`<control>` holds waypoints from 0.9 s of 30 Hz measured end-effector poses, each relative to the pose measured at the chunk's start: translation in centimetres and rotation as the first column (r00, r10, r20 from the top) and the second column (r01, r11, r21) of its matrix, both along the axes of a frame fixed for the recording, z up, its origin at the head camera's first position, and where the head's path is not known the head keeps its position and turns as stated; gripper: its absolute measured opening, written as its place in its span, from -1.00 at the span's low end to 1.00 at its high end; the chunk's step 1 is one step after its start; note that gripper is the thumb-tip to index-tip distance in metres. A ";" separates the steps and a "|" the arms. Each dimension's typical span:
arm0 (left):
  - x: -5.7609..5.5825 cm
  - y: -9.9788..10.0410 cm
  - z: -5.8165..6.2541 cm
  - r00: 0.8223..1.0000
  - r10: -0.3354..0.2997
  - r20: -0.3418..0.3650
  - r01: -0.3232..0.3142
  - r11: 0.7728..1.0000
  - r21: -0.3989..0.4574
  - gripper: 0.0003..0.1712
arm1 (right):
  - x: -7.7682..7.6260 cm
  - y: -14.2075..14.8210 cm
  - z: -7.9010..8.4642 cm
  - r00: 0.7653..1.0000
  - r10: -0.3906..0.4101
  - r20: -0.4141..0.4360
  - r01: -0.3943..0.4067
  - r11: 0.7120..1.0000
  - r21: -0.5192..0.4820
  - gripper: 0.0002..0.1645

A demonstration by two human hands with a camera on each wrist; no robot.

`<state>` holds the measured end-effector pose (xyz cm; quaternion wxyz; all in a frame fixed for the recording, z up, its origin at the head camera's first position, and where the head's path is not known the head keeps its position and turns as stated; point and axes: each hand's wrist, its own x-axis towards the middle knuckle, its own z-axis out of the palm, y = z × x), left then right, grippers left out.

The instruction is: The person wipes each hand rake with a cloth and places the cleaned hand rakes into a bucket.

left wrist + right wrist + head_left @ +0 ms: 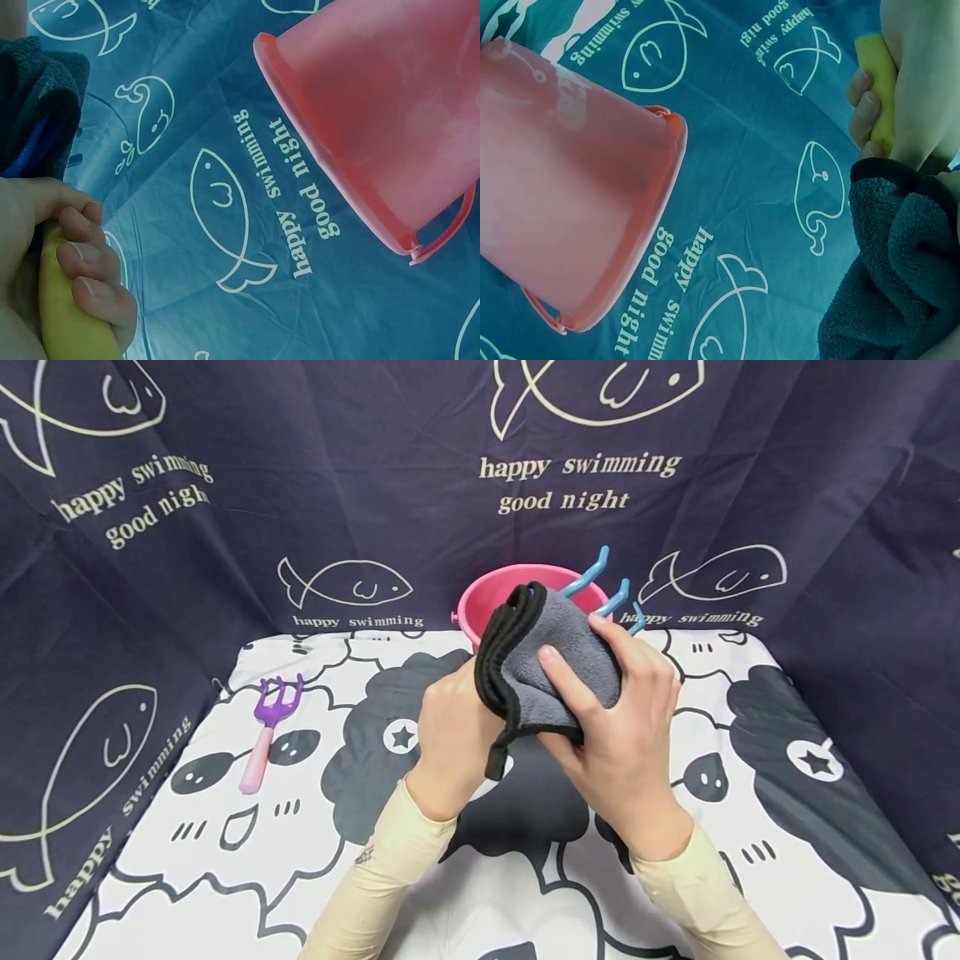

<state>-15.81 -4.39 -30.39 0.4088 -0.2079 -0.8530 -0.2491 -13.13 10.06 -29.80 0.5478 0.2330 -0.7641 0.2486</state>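
Observation:
A toy rake shows blue tines (617, 600) past the far side of a grey cloth with black edging (573, 652). My left hand (457, 735) grips its yellow handle (71, 315), fingers curled round it in the left wrist view. With thumb and fingers, my right hand (630, 727) holds the folded cloth around the rake's blue head. Most of that head is hidden under the cloth. Both hands are raised in front of a pink bucket (480, 602), partly covering it in the head view.
On the left of the sheep-print cloth (405, 893) lies a purple toy fork with a pink handle (258, 760). Dark fabric walls with fish drawings (360, 502) enclose the back and sides. The bucket stands against the back wall, its handle (450, 232) hanging down.

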 end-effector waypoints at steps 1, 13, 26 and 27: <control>0.0 0.0 0.0 1.000 0.001 0.002 -0.001 1.000 0.001 -0.96 | 0.0 0.0 0.0 1.000 0.002 0.001 -0.002 1.000 0.001 -0.53; 0.0 0.0 -0.1 0.998 -0.063 0.016 0.063 0.998 0.001 -0.92 | -0.3 0.1 -0.1 0.999 -0.015 -0.039 0.014 1.000 -0.015 -0.49; 0.0 0.6 -0.3 0.998 -0.070 0.005 0.070 0.996 -0.046 -0.87 | -0.3 0.5 -0.4 0.995 -0.086 -0.049 0.085 0.996 -0.019 -0.44; 0.0 0.6 -0.3 0.998 -0.069 -0.001 0.069 0.996 -0.052 -0.88 | -0.3 0.5 -0.5 0.995 -0.088 -0.055 0.087 0.996 -0.021 -0.44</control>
